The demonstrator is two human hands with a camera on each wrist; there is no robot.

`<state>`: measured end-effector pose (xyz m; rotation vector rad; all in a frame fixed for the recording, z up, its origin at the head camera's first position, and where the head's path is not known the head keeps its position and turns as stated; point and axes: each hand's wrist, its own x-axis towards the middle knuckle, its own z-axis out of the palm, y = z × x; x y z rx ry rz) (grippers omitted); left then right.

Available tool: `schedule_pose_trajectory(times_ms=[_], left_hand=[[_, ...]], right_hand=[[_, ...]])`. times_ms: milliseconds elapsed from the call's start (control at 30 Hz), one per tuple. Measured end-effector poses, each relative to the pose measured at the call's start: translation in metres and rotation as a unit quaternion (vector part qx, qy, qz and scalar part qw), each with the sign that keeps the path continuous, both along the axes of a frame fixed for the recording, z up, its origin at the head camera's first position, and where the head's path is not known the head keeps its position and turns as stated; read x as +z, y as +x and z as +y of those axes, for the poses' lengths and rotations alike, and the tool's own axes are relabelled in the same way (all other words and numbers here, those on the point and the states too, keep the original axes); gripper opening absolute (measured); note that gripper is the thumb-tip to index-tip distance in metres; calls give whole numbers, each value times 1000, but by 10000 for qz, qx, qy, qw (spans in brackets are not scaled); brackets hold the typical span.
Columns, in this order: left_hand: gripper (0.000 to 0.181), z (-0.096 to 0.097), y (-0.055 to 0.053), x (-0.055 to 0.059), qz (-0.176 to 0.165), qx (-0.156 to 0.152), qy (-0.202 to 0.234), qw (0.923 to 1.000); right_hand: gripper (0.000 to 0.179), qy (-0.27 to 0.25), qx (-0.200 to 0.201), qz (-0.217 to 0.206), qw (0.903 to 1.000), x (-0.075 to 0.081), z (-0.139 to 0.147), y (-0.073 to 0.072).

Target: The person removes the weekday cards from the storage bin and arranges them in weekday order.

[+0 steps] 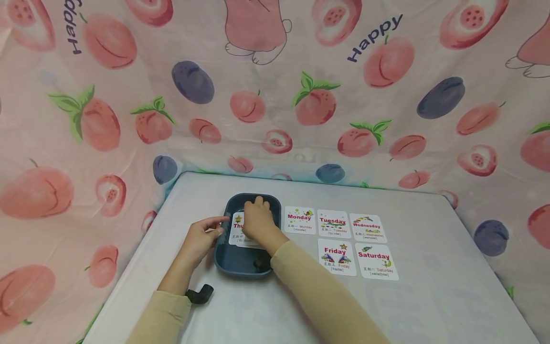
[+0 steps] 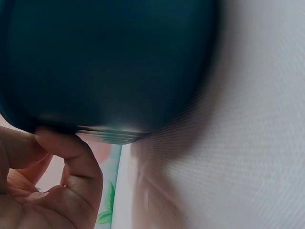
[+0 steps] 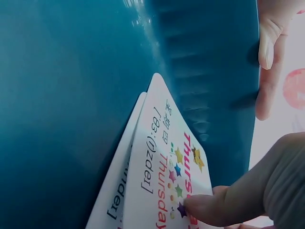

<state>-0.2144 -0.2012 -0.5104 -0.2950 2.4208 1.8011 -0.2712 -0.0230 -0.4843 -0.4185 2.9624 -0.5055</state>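
Note:
A dark blue tray (image 1: 242, 268) stands on the white table, with a Thursday card (image 1: 237, 233) in it. My right hand (image 1: 259, 220) reaches into the tray and pinches that card. Its thumb (image 3: 209, 209) presses on the printed face in the right wrist view; most of its other fingers are hidden. A second white card (image 3: 113, 202) lies partly covered beneath the Thursday card. At the tray's left side, my left hand (image 1: 199, 239) holds the rim with thumb and fingertips. The left wrist view shows its bent finger (image 2: 71, 152) against the tray's edge (image 2: 52, 125).
To the tray's right lie a Monday card (image 1: 300, 227), a Tuesday card (image 1: 333, 231) and a Wednesday card (image 1: 368, 234). Below them are a Friday card (image 1: 336, 263) and a Saturday card (image 1: 378, 267). A fruit-patterned cloth (image 1: 266, 124) hangs behind the table.

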Motion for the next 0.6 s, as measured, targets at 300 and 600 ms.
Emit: schedule_pose_trajectory(times_ms=[300,600], left_hand=[[38,0,0,-1,-34,5,13,10000],[37,0,0,-1,30,28,-60,10000]], right_hand=[[40,-296,42,89,9995,2,2,-3],[39,-557,50,-59,9984,15,6,-2]])
